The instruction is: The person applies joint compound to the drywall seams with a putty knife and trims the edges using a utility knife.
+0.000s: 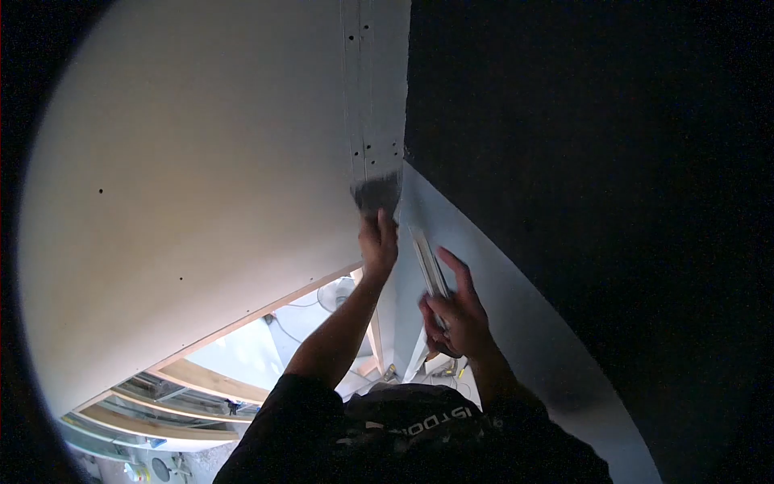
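Note:
My left hand is closed round the handle of a drywall knife. The dark, wide blade lies on or very near the pale plasterboard, just below several screw holes and beside the corner edge. Lower and to the right, my right hand grips a long, narrow, pale flat tool, seen nearly edge-on. Its exact kind is hard to make out. One finger of that hand stretches along the tool while the others wrap round it.
A dark surface fills the right side, with a bluish-white wall strip beside it. Below the board's wooden lower edge are curved wooden shelves or ribs. A round lamp-like object and cables show further down.

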A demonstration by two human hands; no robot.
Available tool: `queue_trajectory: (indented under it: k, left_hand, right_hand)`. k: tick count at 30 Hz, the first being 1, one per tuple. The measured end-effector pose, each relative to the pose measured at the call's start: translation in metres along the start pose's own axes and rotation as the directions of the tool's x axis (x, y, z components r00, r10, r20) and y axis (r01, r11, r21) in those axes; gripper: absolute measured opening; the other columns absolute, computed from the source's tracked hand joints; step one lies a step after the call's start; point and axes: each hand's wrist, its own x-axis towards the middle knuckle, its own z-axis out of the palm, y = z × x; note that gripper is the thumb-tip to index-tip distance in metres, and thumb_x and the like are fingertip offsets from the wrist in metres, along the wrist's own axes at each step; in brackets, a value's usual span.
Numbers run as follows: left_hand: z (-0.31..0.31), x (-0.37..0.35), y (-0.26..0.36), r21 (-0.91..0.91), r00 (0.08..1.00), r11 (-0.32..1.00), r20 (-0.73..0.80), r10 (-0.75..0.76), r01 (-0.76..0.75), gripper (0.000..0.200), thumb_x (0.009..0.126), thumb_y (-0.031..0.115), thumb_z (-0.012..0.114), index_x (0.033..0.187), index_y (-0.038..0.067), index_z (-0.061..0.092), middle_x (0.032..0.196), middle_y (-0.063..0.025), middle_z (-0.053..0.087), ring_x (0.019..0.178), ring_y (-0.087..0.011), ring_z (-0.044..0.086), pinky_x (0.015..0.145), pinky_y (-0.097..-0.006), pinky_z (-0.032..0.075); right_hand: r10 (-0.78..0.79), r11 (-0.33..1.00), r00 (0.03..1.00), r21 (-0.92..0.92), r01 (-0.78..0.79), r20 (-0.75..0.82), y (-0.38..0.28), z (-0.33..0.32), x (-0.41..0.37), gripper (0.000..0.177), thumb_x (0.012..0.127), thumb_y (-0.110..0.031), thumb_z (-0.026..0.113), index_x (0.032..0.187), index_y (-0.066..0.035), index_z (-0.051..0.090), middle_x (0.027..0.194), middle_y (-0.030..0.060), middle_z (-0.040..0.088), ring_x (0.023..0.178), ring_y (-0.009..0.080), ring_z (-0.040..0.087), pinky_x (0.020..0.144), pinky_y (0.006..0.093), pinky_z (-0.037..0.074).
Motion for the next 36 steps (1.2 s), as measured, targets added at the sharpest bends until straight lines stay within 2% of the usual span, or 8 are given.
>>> queue_trajectory:
  k: [4, 8, 9, 11, 22, 24, 31, 36]
  left_hand:
    - [-0.095, -0.128, -0.105, 0.474, 0.958, 0.834, 0.191, 0.214, -0.281, 0.033, 0.100, 0.021, 0.054, 0.124, 0.000, 0.048, 0.084, -0.0227, 0.065, 0.074, -0.0432, 0.065, 0.064, -0.0510, 0.050]
    - [-0.241, -0.285, -0.173, 0.751, 0.829, 0.657, 0.406, -0.385, -0.063, 0.024, 0.097, 0.024, 0.060, 0.100, 0.002, 0.054, 0.083, -0.0301, 0.063, 0.081, -0.0506, 0.062, 0.063, -0.0576, 0.048]
    - [-0.281, -0.321, -0.190, 0.749, 0.777, 0.604, 0.541, -0.321, -0.272, 0.026, 0.097, 0.028, 0.061, 0.095, 0.002, 0.055, 0.085, -0.0311, 0.064, 0.085, -0.0500, 0.062, 0.066, -0.0584, 0.048]
    - [-0.342, -0.366, -0.203, 0.783, 0.630, 0.569, 0.313, -0.711, 0.253, 0.030, 0.091, 0.031, 0.067, 0.097, 0.003, 0.060, 0.087, -0.0272, 0.067, 0.082, -0.0440, 0.067, 0.070, -0.0535, 0.051]
    - [-0.333, -0.375, -0.145, 0.637, 0.569, 0.692, 0.447, -0.690, 0.339, 0.035, 0.083, 0.032, 0.072, 0.102, 0.003, 0.064, 0.089, -0.0218, 0.070, 0.080, -0.0359, 0.068, 0.074, -0.0466, 0.053]
    - [-0.324, -0.364, -0.179, 0.804, 0.431, 0.480, 0.316, -0.845, 0.352, 0.041, 0.075, 0.032, 0.074, 0.106, 0.005, 0.068, 0.090, -0.0164, 0.072, 0.080, -0.0290, 0.068, 0.076, -0.0401, 0.053]
    - [-0.258, -0.323, -0.182, 0.851, 0.794, 0.393, -0.045, -0.606, 0.347, 0.036, 0.088, 0.035, 0.063, 0.104, 0.003, 0.057, 0.094, -0.0308, 0.067, 0.092, -0.0511, 0.064, 0.080, -0.0588, 0.050]
    - [-0.200, -0.168, -0.135, 0.900, 0.943, 0.435, 0.139, -0.303, 0.007, 0.047, 0.101, 0.051, 0.043, 0.094, 0.007, 0.058, 0.078, -0.0313, 0.064, 0.079, -0.0540, 0.062, 0.068, -0.0649, 0.047]
  right_hand:
    - [0.244, 0.952, 0.969, -0.200, -0.232, 0.038, 0.073, -0.057, -0.050, 0.054, 0.094, -0.006, 0.054, 0.145, -0.005, 0.038, 0.079, 0.0125, 0.062, 0.045, 0.0126, 0.052, 0.040, 0.0277, 0.043]
    - [0.355, 0.897, 0.932, -0.310, -0.316, 0.075, 0.176, -0.108, -0.070, 0.028, 0.095, -0.011, 0.058, 0.120, 0.000, 0.057, 0.079, 0.0078, 0.061, 0.058, 0.0125, 0.056, 0.053, 0.0297, 0.047]
    - [0.330, 0.891, 0.942, -0.352, -0.289, 0.061, 0.182, -0.107, -0.070, 0.022, 0.095, -0.012, 0.059, 0.113, -0.001, 0.060, 0.078, 0.0057, 0.060, 0.062, 0.0124, 0.056, 0.057, 0.0302, 0.047]
    - [0.345, 0.857, 0.936, -0.428, -0.287, 0.064, 0.176, -0.091, -0.070, 0.022, 0.099, -0.024, 0.057, 0.104, -0.002, 0.061, 0.073, 0.0016, 0.056, 0.064, 0.0115, 0.054, 0.059, 0.0295, 0.045]
    - [0.614, 0.770, 0.735, -0.422, -0.479, 0.287, 0.261, -0.080, -0.002, 0.035, 0.103, -0.038, 0.054, 0.095, -0.004, 0.061, 0.065, -0.0002, 0.051, 0.048, 0.0106, 0.046, 0.043, 0.0301, 0.039]
    - [0.684, 0.724, 0.672, -0.386, -0.573, 0.285, 0.274, -0.080, -0.003, 0.035, 0.100, -0.039, 0.056, 0.098, -0.004, 0.064, 0.067, 0.0025, 0.056, 0.049, 0.0127, 0.051, 0.043, 0.0316, 0.042]
    - [0.739, 0.654, 0.668, -0.328, -0.682, 0.086, 0.313, -0.088, -0.027, 0.036, 0.100, -0.038, 0.057, 0.092, -0.003, 0.061, 0.070, 0.0069, 0.059, 0.050, 0.0176, 0.055, 0.042, 0.0331, 0.047]
    - [0.458, 0.853, 0.885, -0.320, -0.412, 0.084, 0.437, -0.143, -0.034, 0.035, 0.098, -0.038, 0.059, 0.088, -0.004, 0.059, 0.067, 0.0075, 0.057, 0.048, 0.0203, 0.053, 0.036, 0.0333, 0.042]
